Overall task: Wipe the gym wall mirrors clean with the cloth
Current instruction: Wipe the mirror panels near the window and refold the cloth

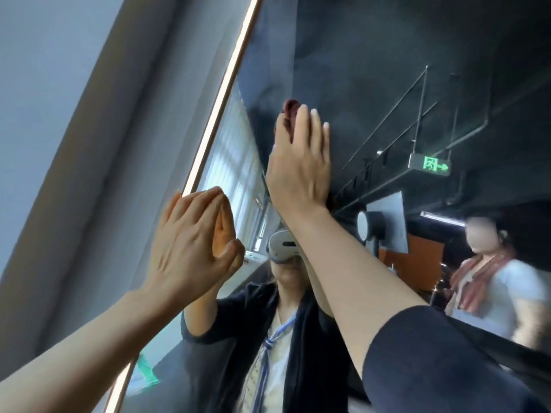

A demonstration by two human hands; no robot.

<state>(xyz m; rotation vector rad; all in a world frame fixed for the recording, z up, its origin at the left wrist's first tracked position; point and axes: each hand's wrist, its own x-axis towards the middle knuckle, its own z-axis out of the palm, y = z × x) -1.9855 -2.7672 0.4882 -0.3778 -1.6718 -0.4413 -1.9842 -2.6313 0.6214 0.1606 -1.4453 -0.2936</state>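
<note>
High in the middle of the frame the right hand lies flat against the mirror, fingers straight and close together, pressing a dark reddish cloth to the glass; only a crumpled edge of the cloth peeks out above and left of the fingertips, the rest hidden under the palm. Lower and to the left, the left hand rests its fingertips on the glass just beside the mirror's lit copper-coloured edge strip, fingers bent but holding nothing, meeting their own reflection. The mirror shows a person in a dark jacket wearing a white headset, a green exit sign at right, and a blurred second person at the far right.
</note>
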